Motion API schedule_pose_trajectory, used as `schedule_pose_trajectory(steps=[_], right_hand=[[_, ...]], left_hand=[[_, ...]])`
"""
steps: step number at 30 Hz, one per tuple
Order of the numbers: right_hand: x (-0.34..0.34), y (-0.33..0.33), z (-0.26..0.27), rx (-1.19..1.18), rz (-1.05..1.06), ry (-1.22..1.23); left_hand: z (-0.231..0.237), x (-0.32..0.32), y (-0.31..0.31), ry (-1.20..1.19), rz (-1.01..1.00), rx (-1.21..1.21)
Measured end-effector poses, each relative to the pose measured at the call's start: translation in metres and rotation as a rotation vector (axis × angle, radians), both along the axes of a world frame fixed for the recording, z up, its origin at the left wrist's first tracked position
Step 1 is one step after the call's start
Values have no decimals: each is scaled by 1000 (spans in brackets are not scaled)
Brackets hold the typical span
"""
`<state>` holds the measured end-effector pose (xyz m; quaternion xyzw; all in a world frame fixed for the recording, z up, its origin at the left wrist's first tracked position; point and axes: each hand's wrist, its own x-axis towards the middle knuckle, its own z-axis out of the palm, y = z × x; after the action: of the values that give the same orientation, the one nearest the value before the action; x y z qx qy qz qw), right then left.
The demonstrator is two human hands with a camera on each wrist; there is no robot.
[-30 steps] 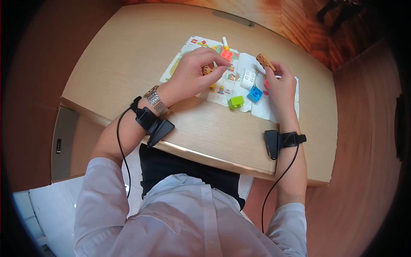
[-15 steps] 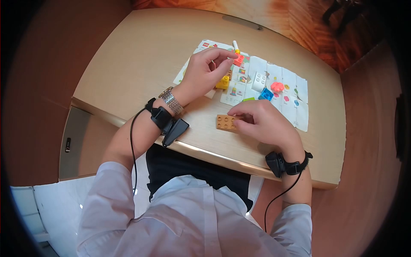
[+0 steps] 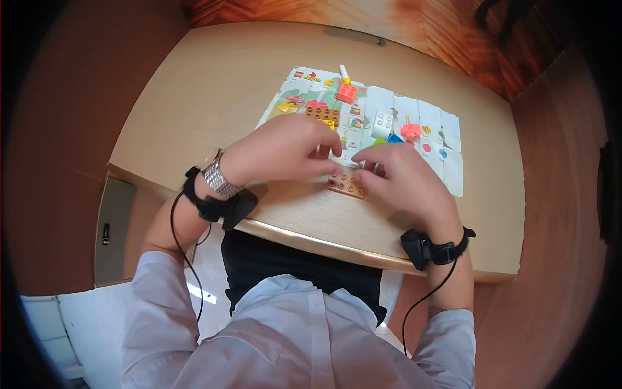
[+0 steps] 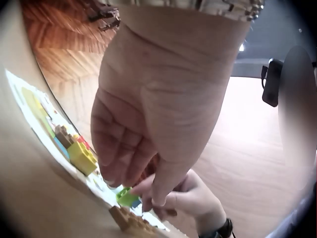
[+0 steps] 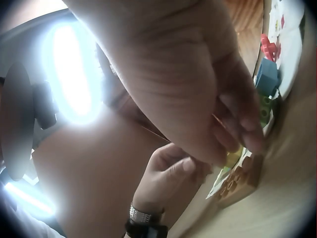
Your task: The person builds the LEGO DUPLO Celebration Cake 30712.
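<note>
A tan toy brick (image 3: 346, 185) with studs up lies on the bare wood in front of the leaflet; it also shows in the right wrist view as a tan brick (image 5: 240, 183). My right hand (image 3: 411, 178) is bent over its right end, thumb and fingertips apart and right at the brick. From the left, my left hand (image 3: 285, 150) reaches toward the same brick, fingers loosely bent with nothing between them. Beyond the left hand sit a yellow brick (image 4: 83, 158) and a brown brick (image 3: 322, 115). The right hand partly hides a green brick (image 4: 126, 197) and a blue brick (image 5: 267, 78).
An unfolded printed leaflet (image 3: 447, 170) lies on the wooden table (image 3: 175, 117). On it are a white brick (image 3: 383, 122), a coral flower-shaped piece (image 3: 411, 131), a coral brick (image 3: 346, 93) and a white stick-shaped piece (image 3: 343, 70). The table's front edge (image 3: 304, 244) is close to the body.
My right hand has brought the tan brick from above the leaflet down to the bare wood, where it now lies turned. My left hand has come from over the leaflet toward the brick.
</note>
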<state>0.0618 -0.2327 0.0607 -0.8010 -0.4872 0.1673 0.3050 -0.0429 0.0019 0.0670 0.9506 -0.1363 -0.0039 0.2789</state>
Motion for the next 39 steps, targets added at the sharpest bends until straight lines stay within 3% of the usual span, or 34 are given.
schedule_pose_trajectory(steps=[4,9,16,20,22,28,32,34,35,37,39], right_hand=[[6,-3,9,63,-111,-24],[26,-5,1,326,-325,-116],[52,-17,-4,241,-500,-45],[60,-27,3,97,-491,0],[60,-29,3,29,-340,-28],[43,-14,-1,-105,-313,-36],[59,-26,-6,25,-346,25],[59,-28,3,297,-350,470],[57,-27,7,296,-350,468],[50,-25,14,421,-272,818],[49,-23,7,470,-204,912]], left_hand=[[-4,-12,-6,26,-71,71],[-12,-3,-10,59,-144,167],[-21,6,-10,204,-168,-5],[-31,2,-6,222,-173,-80],[-33,1,-5,152,-181,-63],[-39,0,-4,57,-202,-87],[-39,1,-4,81,-197,-83],[-40,1,-4,74,-196,-76],[-40,1,-4,73,-196,-77],[-41,1,-5,47,-196,-79],[-42,2,-4,47,-197,-86]])
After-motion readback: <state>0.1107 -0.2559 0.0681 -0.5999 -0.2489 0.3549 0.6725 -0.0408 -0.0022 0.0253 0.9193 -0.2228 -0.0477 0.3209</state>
